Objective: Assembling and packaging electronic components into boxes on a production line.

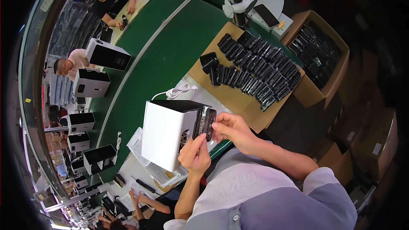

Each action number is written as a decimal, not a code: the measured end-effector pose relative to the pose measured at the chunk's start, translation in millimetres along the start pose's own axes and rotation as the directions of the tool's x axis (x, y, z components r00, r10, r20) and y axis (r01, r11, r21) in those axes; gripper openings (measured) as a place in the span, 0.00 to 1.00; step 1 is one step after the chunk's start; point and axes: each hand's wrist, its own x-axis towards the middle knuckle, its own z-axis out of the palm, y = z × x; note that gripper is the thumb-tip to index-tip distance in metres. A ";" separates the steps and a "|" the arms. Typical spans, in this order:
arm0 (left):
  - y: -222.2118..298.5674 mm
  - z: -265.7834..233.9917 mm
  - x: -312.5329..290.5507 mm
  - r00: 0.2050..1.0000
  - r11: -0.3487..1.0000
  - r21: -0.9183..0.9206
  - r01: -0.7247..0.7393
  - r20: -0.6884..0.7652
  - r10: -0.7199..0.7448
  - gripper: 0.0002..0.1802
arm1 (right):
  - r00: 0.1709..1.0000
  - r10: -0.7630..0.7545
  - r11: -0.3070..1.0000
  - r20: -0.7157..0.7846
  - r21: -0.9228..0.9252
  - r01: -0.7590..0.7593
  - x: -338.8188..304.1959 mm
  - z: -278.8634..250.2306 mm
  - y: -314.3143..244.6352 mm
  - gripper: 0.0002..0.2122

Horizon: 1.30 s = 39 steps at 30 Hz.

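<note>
A white box-shaped appliance (161,134) with a black ribbed top (181,105) stands in front of me, an opening in the side facing me. At that side is a small glossy black panel (205,121) with shiny clear film on it. My left hand (196,153) pinches the panel's lower end between thumb and fingers. With bent fingers, my right hand (233,131) grips its right edge. Whether the panel touches the appliance, I cannot tell. A coiled white power cord (175,92) lies behind the appliance.
Rows of film-wrapped black panels (255,66) lie on a cardboard sheet (202,73) at the right. Beyond stand an open carton (336,87) of similar pieces and a phone (266,15). Similar appliances (91,83) line the green bench (155,55); co-workers sit across and at lower left.
</note>
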 end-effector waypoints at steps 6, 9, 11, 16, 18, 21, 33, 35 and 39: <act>-7.2 0.2 -7.9 0.995 0.995 -0.041 0.088 -0.034 -0.089 0.11 | 0.993 -0.120 0.988 -0.006 -0.097 0.119 3.7 -12.5 0.4 0.05; -6.0 2.0 -9.1 0.984 0.981 -0.105 0.160 -0.056 -0.167 0.11 | 0.988 -0.157 0.985 -0.014 -0.078 0.155 2.2 -11.3 -3.5 0.04; -4.1 1.4 -8.2 0.989 0.988 -0.058 0.145 -0.013 -0.146 0.11 | 0.972 -0.224 0.969 -0.075 -0.127 0.214 -3.6 -0.8 -6.1 0.04; -3.2 1.1 -4.5 0.994 0.999 0.048 -0.021 0.106 0.016 0.11 | 0.863 -0.491 0.846 -0.121 -0.303 0.439 -8.1 3.8 -2.9 0.02; -4.9 2.0 -2.5 0.991 0.995 0.063 -0.080 0.114 0.073 0.13 | 0.901 -0.435 0.845 0.000 -0.346 0.408 -6.4 0.4 -5.8 0.03; -10.3 -1.8 -3.3 0.955 0.961 0.136 -0.241 0.212 0.209 0.23 | 0.908 -0.401 0.819 0.121 -0.396 0.415 -1.8 -11.3 -11.1 0.04; -2.5 -53.5 33.9 0.825 0.934 0.179 -0.310 0.539 0.170 0.22 | 0.984 -0.176 0.968 0.023 -0.176 0.177 21.7 -30.7 -3.5 0.02; -7.4 -81.3 60.4 0.903 0.890 0.326 -0.320 0.389 0.182 0.25 | 0.991 -0.119 0.993 0.067 0.006 0.119 24.9 -41.6 -2.3 0.03; -34.1 -122.1 84.8 0.982 0.857 0.504 0.110 0.076 -0.171 0.20 | 0.994 -0.034 0.984 0.100 0.176 0.016 27.8 -41.3 -6.6 0.04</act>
